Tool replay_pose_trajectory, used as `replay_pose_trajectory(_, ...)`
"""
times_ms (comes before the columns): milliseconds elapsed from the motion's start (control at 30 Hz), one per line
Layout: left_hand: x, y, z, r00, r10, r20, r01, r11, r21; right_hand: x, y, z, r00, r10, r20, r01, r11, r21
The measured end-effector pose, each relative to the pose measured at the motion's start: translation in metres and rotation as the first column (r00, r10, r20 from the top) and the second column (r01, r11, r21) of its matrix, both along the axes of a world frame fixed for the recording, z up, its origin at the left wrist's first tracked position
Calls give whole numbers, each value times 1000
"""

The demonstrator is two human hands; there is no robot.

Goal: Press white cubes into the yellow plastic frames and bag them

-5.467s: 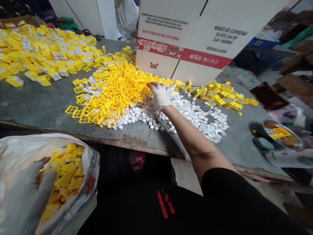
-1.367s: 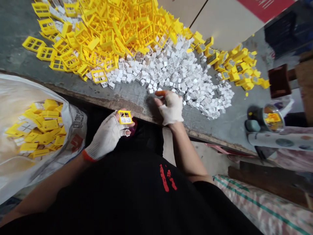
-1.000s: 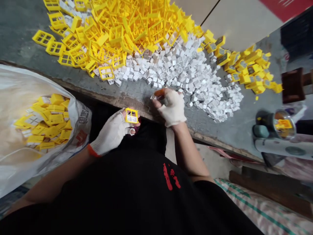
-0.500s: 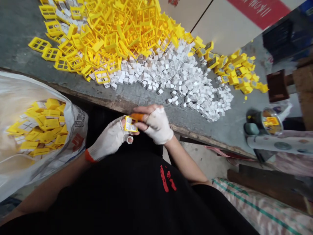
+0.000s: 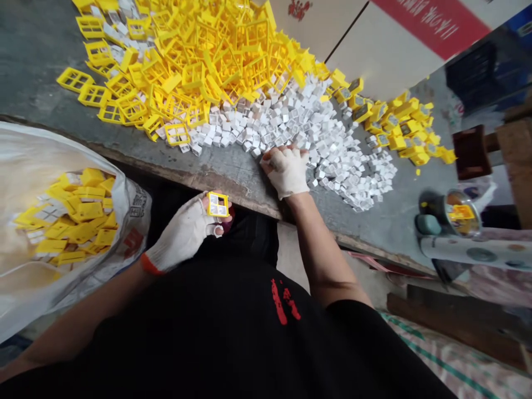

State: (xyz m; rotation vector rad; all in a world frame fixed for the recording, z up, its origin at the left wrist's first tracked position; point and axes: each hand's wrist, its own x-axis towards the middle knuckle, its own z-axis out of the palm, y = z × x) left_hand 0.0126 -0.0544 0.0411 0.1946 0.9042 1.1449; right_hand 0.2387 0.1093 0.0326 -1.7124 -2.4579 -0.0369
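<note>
In a white fingerless glove, my left hand (image 5: 187, 230) grips a small yellow window-like frame (image 5: 218, 204) near the table's front edge. White square pieces fill three of the frame's openings, while the upper right opening looks dark. My right hand (image 5: 287, 169), gloved the same way, rests at the near edge of a pile of small white cube-like pieces (image 5: 332, 147). Its fingers are curled down, and whatever they hold is hidden. Beyond the white pieces rises a large heap of yellow frames (image 5: 199, 61).
A white sack (image 5: 135, 194) holding yellow-and-white pieces (image 5: 78, 213) stands at the left. Yellow blocks (image 5: 409, 130) lie on the grey table (image 5: 233, 163) at the right, before a large white box (image 5: 374, 50). A clear container (image 5: 463, 210) sits near the right end.
My right hand has left the frame in my left hand and moved up and right to the white pieces. My left hand keeps its hold, nearly in place.
</note>
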Motion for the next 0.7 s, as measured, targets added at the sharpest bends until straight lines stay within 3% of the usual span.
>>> replay_pose_trajectory(233,4,2,0,1000,4,14,-4,1000,17,3,-43,-11,997,28,-67,-34,996,-87)
replay_pose_trajectory(500,10,-3,6,999,34,-16,-34,999,31,4,-43,-4,988,95,-121,-112,982,-150)
replay_pose_trajectory(600,10,-3,4,999,33,-22,-31,998,53,3,-56,7,945,208,-254,-248,959,-138)
replay_pose_trajectory(700,11,-3,6,999,34,-22,-33,997,66,-2,-77,19,853,362,-376,-403,914,-35)
